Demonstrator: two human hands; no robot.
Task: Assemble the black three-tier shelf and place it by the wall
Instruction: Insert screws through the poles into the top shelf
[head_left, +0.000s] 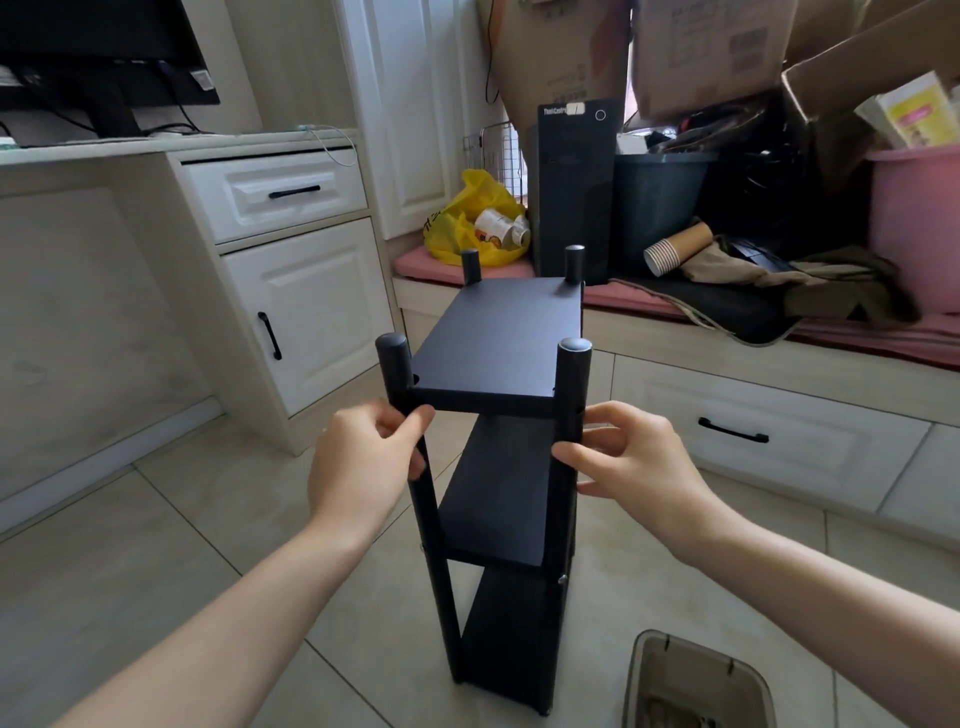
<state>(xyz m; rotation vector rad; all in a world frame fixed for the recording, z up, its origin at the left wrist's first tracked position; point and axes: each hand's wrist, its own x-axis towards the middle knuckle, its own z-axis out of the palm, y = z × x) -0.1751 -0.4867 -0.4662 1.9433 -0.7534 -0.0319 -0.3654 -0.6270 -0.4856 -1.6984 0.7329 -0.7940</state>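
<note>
Desk (291, 291) w/ monitor (104, 52) is sitting far left, well clear of the action. L hand (363, 457) is wrapping thumb + fingers round the front-left post (397, 379), just under the top board (498, 343), so it's gripping that post. The shelf (493, 519) is standing upright on the floor (171, 545) mid-room, in front of the bench (727, 364). All three boards are in and four post tips are poking above the top one; it's not sitting by a wall yet. R hand (628, 467) is doing the mirror job: fingers curling round the front-right post (574, 395) at abt the same height, thumb across the front, gripping it. To me, assembly is prob done and the move to the wall is what's left. Risks from here: the thing is tall + narrow and both hands are holding high, so a shove or tilt could swing the feet out and tip it. Lifting by the two front posts alone would be loading the joints; if the screw (561, 580) low on the right side isn't tight, a board could sag or twist. Further right, the bench is carrying a PC tower (571, 192), cups (675, 249) + boxes (717, 52), so a wide swing could knock stuff off. Bin (696, 686) is sitting near the right foot, easy to clip when stepping.
</note>
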